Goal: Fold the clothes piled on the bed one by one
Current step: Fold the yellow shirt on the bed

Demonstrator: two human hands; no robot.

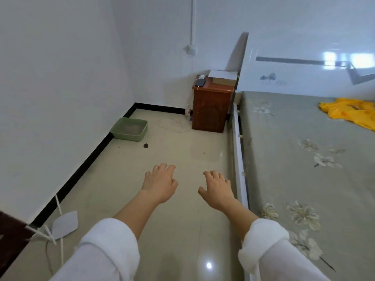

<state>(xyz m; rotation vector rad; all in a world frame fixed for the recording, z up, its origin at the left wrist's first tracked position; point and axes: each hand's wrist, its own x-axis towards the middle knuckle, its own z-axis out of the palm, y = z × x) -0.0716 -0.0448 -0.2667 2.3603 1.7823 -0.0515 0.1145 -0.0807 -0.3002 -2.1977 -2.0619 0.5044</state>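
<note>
Your left hand and right hand both hover over the floor, fingers loosely spread, gripping nothing. The yellow garment lies crumpled on the bed, well apart, ahead and to the right. Your right hand is nearer it.

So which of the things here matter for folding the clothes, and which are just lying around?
For the job: yellow garment, bed, left hand, right hand, both holding nothing.
Just lying about: green tray, wooden nightstand, phone on it, white cord on floor.
</note>
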